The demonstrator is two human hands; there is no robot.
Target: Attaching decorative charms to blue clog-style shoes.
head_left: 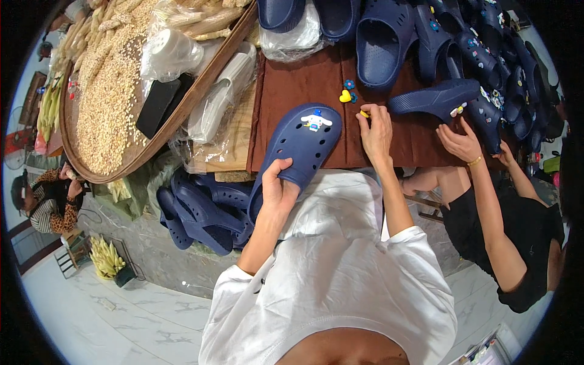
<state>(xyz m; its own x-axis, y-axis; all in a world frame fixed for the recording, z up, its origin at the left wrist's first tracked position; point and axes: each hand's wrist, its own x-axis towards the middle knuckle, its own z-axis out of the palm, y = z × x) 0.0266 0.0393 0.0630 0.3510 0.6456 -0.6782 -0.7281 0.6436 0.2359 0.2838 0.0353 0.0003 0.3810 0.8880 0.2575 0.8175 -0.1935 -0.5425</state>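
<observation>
My left hand (278, 193) grips a navy clog (291, 149) by its opening, the toe pointing up and away over the table's edge. A white cartoon charm (317, 120) with blue sits among the holes near the toe. To the right of the clog, my right hand (377, 135) pinches a small yellow shoe charm (365, 114) between thumb and fingertips. Just beyond it on the brown cloth (304, 79) lie a yellow heart charm (345, 96) and two blue flower charms (348, 84).
At right a co-worker's hands (460, 145) are beside another clog (435, 99). Many navy clogs (380, 45) line the far side; more (204, 213) are piled at lower left. A large wooden-rimmed tray (201, 67) of corn kernels stands at left, near a bagged white shoe (222, 97).
</observation>
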